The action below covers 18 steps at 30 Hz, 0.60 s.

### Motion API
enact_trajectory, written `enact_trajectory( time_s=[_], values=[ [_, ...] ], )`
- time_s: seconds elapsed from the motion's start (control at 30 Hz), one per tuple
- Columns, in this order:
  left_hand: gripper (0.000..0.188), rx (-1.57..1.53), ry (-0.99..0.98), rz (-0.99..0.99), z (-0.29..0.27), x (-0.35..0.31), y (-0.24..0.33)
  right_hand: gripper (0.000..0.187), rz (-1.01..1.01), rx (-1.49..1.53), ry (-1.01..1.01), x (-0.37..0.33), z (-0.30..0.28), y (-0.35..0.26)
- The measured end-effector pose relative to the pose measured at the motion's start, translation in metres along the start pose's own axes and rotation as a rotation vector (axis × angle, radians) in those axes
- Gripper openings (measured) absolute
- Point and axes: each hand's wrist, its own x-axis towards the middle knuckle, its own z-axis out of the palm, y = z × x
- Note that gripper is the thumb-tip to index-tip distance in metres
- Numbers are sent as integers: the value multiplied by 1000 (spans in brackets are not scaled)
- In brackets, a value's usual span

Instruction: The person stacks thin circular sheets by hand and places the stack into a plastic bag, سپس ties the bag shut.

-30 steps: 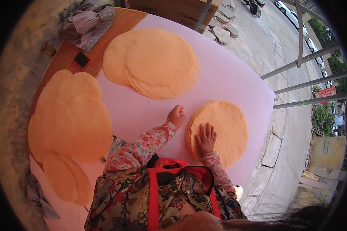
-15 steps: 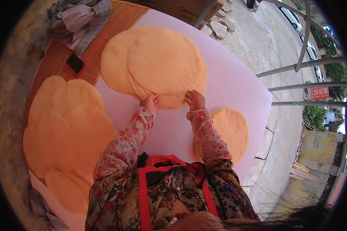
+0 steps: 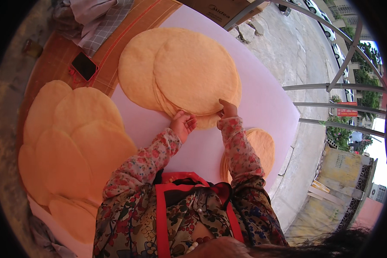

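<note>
Thin, round, tan-orange sheets lie in an overlapping stack in front of me; their material is unclear. My right hand is at the stack's lower right edge, index finger over the top sheet and thumb near its rim, pinching the edge. At the lower left rim is my left hand, its fingers curled in and partly turned up. Whether a sheet's edge sits between those fingers is hidden. Beside my right forearm rests a smaller pile of round sheets.
More sheets overlap in a broad spread on the left. Pale pink covering lies under the stacks, next to a brown woven mat. A phone and bunched cloth sit on the mat. Metal bars stand beyond the right edge.
The view has shifted slightly. My left hand's fingers have curled and turned more upward; the right hand reaches further over the top sheet, which sits slightly to the right.
</note>
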Motion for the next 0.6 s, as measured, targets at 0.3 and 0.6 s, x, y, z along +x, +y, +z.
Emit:
enact_trajectory(
  time_s=[0.3,0.6],
  values=[
    [39,163,4,-76,-6,-5,-5,30,-1074,-1134,91,28,11,-34],
    [30,107,-128,75,15,10,24,32,-1278,-758,-188,-114,49,-193]
  ],
)
